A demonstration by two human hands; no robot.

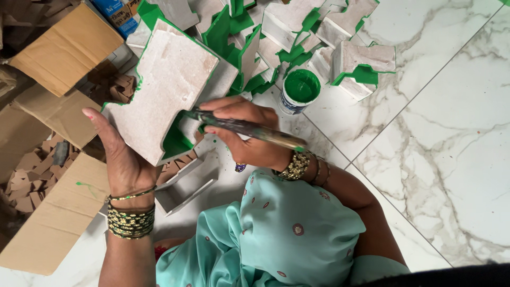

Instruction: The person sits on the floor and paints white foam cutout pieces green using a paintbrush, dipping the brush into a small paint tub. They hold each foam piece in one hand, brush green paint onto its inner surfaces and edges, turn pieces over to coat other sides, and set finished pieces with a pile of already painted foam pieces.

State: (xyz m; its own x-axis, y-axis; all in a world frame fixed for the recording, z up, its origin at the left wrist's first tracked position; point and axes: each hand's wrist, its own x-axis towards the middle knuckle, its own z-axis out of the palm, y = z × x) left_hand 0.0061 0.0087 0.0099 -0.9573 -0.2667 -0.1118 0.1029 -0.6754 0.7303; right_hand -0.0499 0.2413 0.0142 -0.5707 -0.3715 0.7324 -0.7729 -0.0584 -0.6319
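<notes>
Your left hand (123, 159) holds up a pale grey, notched block of rough cast material with green-painted edges (162, 85), tilted over the white marble-patterned floor (441, 133). Your palm is under its lower edge and your thumb is spread up along its left side; the other fingers are hidden behind it.

Your right hand (241, 133) has its fingers pressed together around a long, paint-smeared brush (244, 128), gripping it near the middle. The brush's tip lies in the block's green-painted notch, and its handle points out to the right past your wrist.

Just beyond your right hand a small round tub of green paint (298, 90) stands open on the floor. Behind it lies a heap of similar grey blocks with green edges (297, 32), some leaning on each other.

To your left are opened brown cardboard boxes (58, 117) with small brown pieces inside. Below the held block, an unpainted white block (186, 186) rests on the floor beside your teal patterned garment (287, 234).
</notes>
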